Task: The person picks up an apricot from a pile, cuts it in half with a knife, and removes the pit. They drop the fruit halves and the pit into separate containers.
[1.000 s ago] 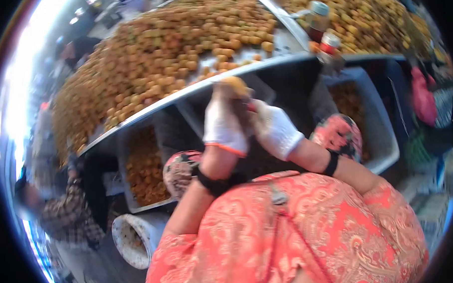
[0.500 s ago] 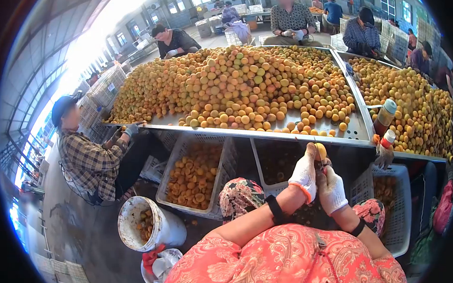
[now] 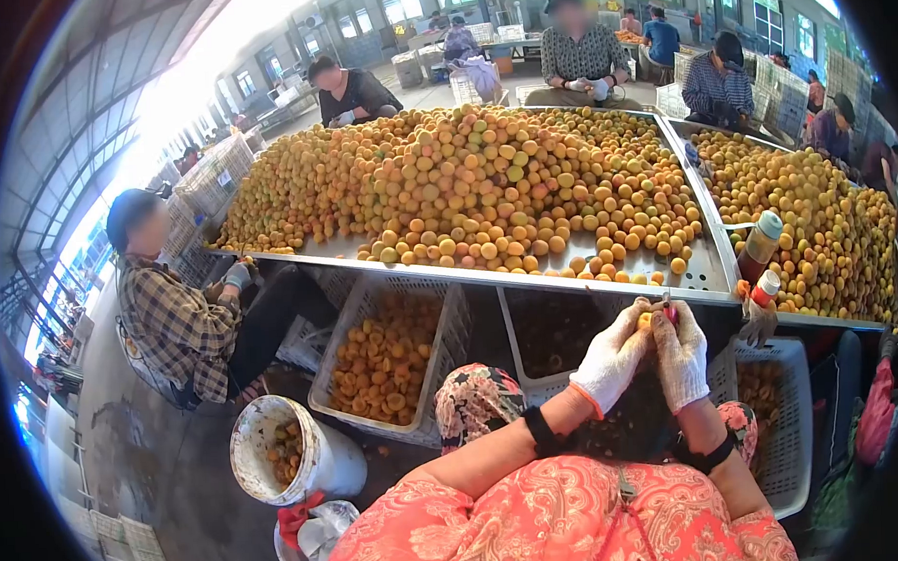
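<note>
Left hand (image 3: 610,366): white knit glove, orange cuff edge. Grip clamped on an apricot (image 3: 645,320); fingers cover most of the fruit, only a small yellow-orange patch visible. Right hand (image 3: 681,359): white glove, grip closed around a small tool (image 3: 671,314) with a pinkish-red handle; working end too small to make out. Hands side by side, fingertips meeting at the apricot, in front of the near edge of the metal counter (image 3: 704,272).

On the counter: large heap of whole apricots (image 3: 465,181), looser fruit toward the near edge. A raised divider (image 3: 712,212) separates it from a second heap (image 3: 813,233) at right. Near the divider's front end stand a lidded bottle (image 3: 759,248) of dark liquid and a smaller white-capped bottle (image 3: 766,289).

Below: left crate (image 3: 453,330) holds apricot halves (image 3: 383,367); middle crate (image 3: 534,386), contents dark and indistinct; right crate (image 3: 802,417) holds brownish pieces. White bucket (image 3: 337,462), rim stained, contains fruit pieces. Co-worker in plaid shirt (image 3: 178,320) sits at the counter's left end.
</note>
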The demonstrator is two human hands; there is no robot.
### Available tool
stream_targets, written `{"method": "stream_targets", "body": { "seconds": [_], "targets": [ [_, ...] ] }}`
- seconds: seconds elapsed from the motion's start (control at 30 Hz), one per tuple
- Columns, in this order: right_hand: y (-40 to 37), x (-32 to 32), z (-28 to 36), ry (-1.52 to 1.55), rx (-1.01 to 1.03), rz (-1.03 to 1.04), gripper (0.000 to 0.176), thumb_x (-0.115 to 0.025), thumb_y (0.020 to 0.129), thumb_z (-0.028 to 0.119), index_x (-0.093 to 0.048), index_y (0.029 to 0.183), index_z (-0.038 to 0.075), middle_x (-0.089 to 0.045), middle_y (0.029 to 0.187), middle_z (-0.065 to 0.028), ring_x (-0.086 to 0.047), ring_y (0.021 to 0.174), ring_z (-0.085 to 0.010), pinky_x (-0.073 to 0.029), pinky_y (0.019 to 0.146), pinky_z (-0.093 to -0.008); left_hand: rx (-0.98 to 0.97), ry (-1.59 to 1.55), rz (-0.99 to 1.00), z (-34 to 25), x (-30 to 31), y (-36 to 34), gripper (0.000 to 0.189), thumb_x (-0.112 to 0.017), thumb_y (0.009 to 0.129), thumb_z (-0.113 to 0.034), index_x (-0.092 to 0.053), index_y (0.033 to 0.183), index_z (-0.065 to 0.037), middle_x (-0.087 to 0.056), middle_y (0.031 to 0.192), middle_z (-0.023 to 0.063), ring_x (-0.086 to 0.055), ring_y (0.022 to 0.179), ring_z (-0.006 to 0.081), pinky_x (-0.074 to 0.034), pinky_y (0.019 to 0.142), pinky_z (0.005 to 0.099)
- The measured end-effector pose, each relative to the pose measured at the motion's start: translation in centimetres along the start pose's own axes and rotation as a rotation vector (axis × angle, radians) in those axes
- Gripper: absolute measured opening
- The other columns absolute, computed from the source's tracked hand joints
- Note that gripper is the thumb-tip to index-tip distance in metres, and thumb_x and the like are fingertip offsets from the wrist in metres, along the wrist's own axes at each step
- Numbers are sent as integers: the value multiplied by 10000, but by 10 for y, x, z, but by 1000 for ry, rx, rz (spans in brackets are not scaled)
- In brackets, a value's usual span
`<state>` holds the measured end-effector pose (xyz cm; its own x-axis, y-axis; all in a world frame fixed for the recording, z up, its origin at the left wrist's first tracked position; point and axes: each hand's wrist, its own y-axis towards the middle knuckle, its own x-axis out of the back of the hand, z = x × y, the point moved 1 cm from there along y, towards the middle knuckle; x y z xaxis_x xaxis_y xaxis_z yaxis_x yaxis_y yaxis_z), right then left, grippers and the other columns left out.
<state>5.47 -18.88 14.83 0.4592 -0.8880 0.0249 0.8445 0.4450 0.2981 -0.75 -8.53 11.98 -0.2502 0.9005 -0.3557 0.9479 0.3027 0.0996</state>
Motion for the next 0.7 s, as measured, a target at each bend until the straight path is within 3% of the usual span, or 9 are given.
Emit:
{"method": "stream_targets", "body": {
  "seconds": [0.1, 0.23, 0.3, 0.33, 0.4, 0.53, 0.6, 0.7],
  "targets": [
    [6, 2, -13, 117, -122, 17, 164, -605, 994, 192, -621, 1006, 30, -565, 833, 33, -505, 732, -30, -447, 616, -205, -99, -30, -32, 21, 4, 9, 407, -478, 1038, -163, -440, 1428, -55, -589, 1033, -13, -535, 855, 64, -448, 725, 220],
    [13, 0, -20, 237, -219, 24, 154, -613, 988, 187, -618, 970, 34, -563, 850, 37, -498, 739, -28, -443, 634, -199, 25, -167, -29, 16, 1, 6, 403, -478, 1044, -191, -443, 1418, -43, -584, 1063, -8, -531, 916, 67, -448, 795, 223],
    [14, -1, -24, 278, -219, 9, 153, -610, 989, 186, -614, 957, 36, -562, 844, 38, -493, 737, -28, -438, 632, -200, -18, -14, 27, 16, 2, 10, 380, -459, 1053, -222, -465, 1386, -40, -588, 966, -12, -543, 804, 63, -451, 681, 220],
    [16, 0, -31, 257, -179, 16, 157, -605, 989, 186, -610, 945, 36, -557, 825, 41, -487, 733, -29, -431, 623, -204, -15, -11, 30, 12, 3, 8, 380, -459, 1053, -222, -465, 1386, -40, -588, 966, -12, -543, 804, 63, -451, 681, 220],
    [16, 2, -33, 239, -138, 20, 161, -601, 988, 187, -606, 933, 35, -553, 806, 44, -482, 729, -29, -424, 613, -209, 218, 34, 28, 1, 3, 3, 370, -446, 1056, -289, -496, 1346, -66, -554, 832, -29, -497, 632, 62, -399, 534, 224],
    [13, 3, -23, 95, -121, -2, 185, -595, 986, 196, -614, 913, 28, -549, 757, 41, -475, 709, -30, -411, 594, -226, 253, -35, -28, 3, -6, 3, 361, -437, 1052, -348, -524, 1302, -104, -494, 742, -47, -409, 519, 58, -312, 445, 221],
    [15, 4, -22, 64, -133, -19, 195, -598, 983, 204, -620, 907, 26, -549, 747, 38, -474, 703, -31, -409, 590, -230, 32, 24, -34, 6, -11, 2, 351, -446, 1039, -390, -546, 1249, -127, -503, 749, -44, -426, 521, 53, -319, 443, 205],
    [16, 6, -26, 84, -157, -15, 206, -613, 966, 217, -634, 887, 28, -556, 739, 33, -473, 706, -29, -410, 595, -225, 27, 2, -45, 7, -15, 0, 344, -443, 1035, -404, -553, 1217, -134, -512, 746, -40, -436, 512, 51, -313, 427, 202]
  ]
}}
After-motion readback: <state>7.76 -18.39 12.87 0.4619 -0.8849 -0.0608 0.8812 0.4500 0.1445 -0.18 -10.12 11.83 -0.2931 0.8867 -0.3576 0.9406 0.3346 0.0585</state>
